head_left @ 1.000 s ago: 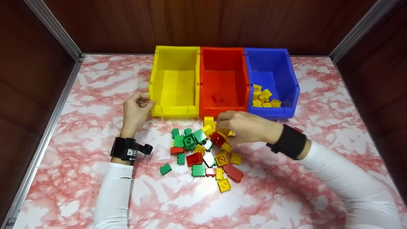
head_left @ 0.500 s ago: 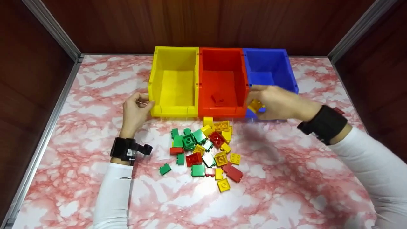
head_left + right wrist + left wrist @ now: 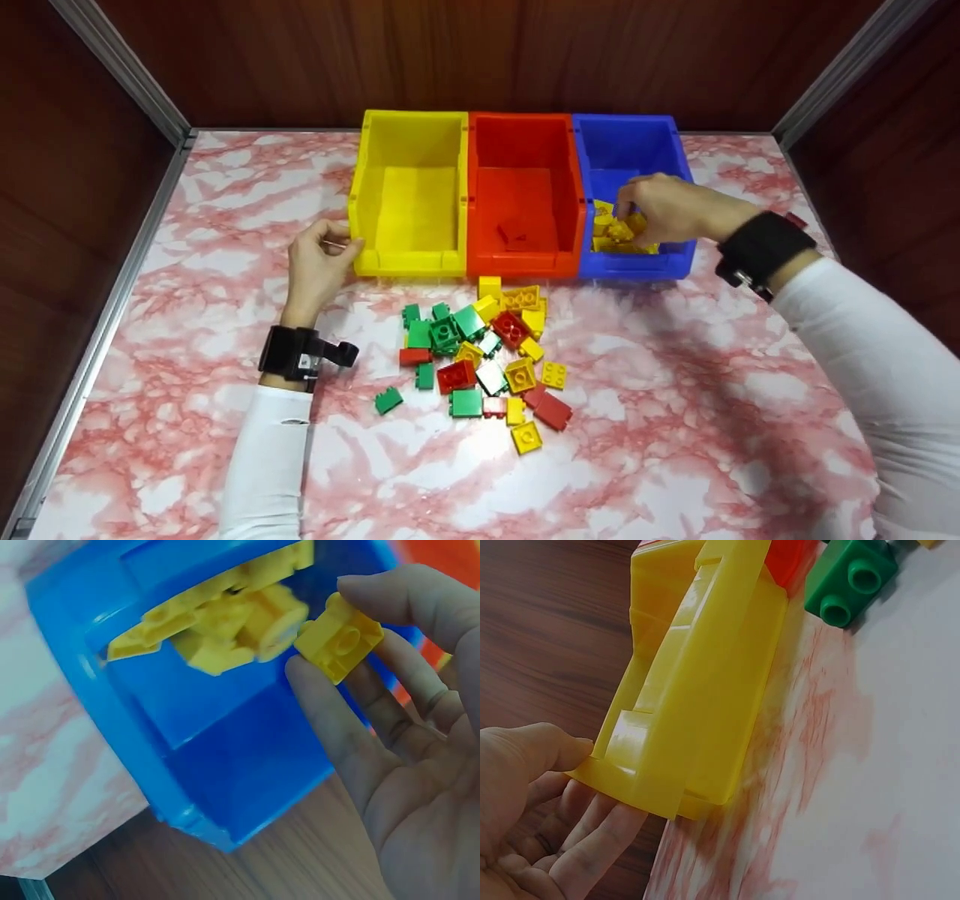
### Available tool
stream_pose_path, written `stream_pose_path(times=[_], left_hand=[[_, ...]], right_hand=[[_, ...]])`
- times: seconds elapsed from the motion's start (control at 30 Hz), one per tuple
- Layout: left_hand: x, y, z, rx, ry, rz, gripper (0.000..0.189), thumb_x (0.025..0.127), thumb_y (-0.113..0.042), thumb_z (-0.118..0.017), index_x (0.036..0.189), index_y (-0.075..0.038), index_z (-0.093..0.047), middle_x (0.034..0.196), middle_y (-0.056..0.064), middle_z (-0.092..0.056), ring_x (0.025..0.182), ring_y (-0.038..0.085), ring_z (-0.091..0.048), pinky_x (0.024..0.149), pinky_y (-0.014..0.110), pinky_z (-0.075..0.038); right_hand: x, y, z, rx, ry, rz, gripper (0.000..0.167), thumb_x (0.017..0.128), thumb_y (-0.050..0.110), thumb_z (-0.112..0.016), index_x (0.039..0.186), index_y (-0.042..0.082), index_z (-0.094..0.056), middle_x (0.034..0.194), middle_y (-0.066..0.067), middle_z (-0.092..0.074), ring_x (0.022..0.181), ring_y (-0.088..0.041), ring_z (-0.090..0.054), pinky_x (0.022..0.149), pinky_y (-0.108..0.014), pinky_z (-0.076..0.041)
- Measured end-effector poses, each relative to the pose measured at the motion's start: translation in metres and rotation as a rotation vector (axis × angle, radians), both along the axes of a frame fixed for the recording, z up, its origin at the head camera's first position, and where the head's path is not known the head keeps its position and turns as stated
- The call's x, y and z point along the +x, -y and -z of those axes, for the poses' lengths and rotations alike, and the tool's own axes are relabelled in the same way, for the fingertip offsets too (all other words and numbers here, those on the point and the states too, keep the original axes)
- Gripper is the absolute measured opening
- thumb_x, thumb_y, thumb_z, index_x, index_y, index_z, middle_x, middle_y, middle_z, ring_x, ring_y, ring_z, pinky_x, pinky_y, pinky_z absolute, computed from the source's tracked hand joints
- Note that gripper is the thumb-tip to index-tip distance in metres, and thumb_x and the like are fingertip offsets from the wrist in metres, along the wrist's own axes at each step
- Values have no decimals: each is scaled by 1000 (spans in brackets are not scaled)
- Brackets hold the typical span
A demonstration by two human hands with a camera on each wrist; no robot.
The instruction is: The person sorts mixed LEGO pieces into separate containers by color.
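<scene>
My left hand [image 3: 319,255] grips the front left edge of the yellow bin [image 3: 412,264]; the left wrist view shows the thumb [image 3: 574,754] on the rim and the fingers against the outer side. Over the blue bin [image 3: 637,267], my right hand [image 3: 667,206] pinches a yellow toy brick [image 3: 341,641] between thumb and index finger, its hollow underside partly showing. Several yellow bricks [image 3: 225,626] lie at the front of that bin, beneath the hand.
Between them stands a red bin [image 3: 525,264] with a few red bricks [image 3: 514,234] inside. A loose pile holds green bricks [image 3: 466,403], red bricks [image 3: 456,376] and yellow bricks [image 3: 520,375] in front of the bins. Dark wood-look walls [image 3: 480,56] enclose the marbled table [image 3: 360,487].
My right hand has moved from the pile to the right and away from me, into the blue bin's opening, carrying a yellow brick. My left hand has stayed on the yellow bin.
</scene>
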State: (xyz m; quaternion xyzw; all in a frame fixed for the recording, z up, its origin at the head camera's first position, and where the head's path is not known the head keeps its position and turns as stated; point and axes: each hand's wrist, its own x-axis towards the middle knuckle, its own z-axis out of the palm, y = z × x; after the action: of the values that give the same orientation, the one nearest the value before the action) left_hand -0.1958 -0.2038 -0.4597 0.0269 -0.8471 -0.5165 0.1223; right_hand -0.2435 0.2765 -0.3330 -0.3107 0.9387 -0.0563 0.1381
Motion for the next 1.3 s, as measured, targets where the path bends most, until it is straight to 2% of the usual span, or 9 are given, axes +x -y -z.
stream_pose_path(times=[0.23, 0.4, 0.57, 0.73, 0.83, 0.97, 1.1, 1.3], left_hand=[[0, -2, 0, -9, -10, 2, 18, 95, -11, -76, 107, 2, -73, 102, 19, -73, 83, 8, -61, 76, 10, -51], [0, -3, 1, -16, -22, 2, 17, 95, -11, -76, 106, 1, -74, 101, 17, -74, 82, 7, -61, 76, 11, -50], [1, -4, 0, -13, -19, 9, 18, 95, -12, -76, 106, 1, -74, 102, 19, -74, 83, 7, -61, 76, 10, -50], [1, -5, 0, -4, -9, 12, 18, 95, -13, -76, 106, 1, -74, 101, 18, -73, 83, 6, -61, 77, 10, -50], [0, -4, 0, 1, -7, 11, 17, 95, -13, -76, 106, 1, -74, 100, 17, -72, 81, 5, -61, 76, 10, -51], [0, -3, 1, -3, -10, 7, 17, 95, -12, -76, 105, 2, -73, 99, 17, -72, 80, 6, -61, 75, 10, -51], [0, -1, 1, -7, -8, 1, 18, 96, -11, -75, 107, 2, -73, 102, 19, -73, 83, 8, -61, 76, 9, -50], [1, 0, -1, -16, -2, -8, 19, 95, -13, -76, 107, 2, -73, 102, 20, -73, 83, 8, -61, 76, 10, -50]], right_hand=[[-15, 5, 15, 12, 67, 26, 31, 76, 2, -81, 105, 0, -75, 106, -17, -77, 101, -34, -71, 90, -51, -61], [-20, 6, 27, 14, 79, 23, 26, 74, 2, -81, 100, 0, -75, 103, -17, -78, 98, -33, -72, 87, -49, -61], [-20, 5, 36, -6, 108, 16, 24, 78, 4, -82, 101, 0, -76, 102, -16, -79, 98, -33, -73, 86, -49, -62], [-20, 2, 33, -10, 138, 31, 32, 83, 10, -84, 112, -1, -76, 113, -20, -78, 108, -38, -73, 94, -54, -61], [-18, 1, 25, -4, 108, 44, 41, 85, 18, -86, 119, -1, -74, 120, -22, -76, 114, -42, -71, 99, -57, -58], [-9, 2, 9, -15, 43, 26, 49, 88, 23, -85, 128, -1, -70, 127, -23, -73, 111, -42, -72, 97, -58, -59], [8, 10, -5, -51, -21, -13, 52, 89, 24, -84, 131, -1, -68, 127, -24, -71, 107, -41, -73, 92, -59, -62], [36, 31, -9, -103, -113, -88, 53, 85, 25, -88, 129, 1, -70, 120, -20, -72, 101, -37, -74, 86, -53, -64]])
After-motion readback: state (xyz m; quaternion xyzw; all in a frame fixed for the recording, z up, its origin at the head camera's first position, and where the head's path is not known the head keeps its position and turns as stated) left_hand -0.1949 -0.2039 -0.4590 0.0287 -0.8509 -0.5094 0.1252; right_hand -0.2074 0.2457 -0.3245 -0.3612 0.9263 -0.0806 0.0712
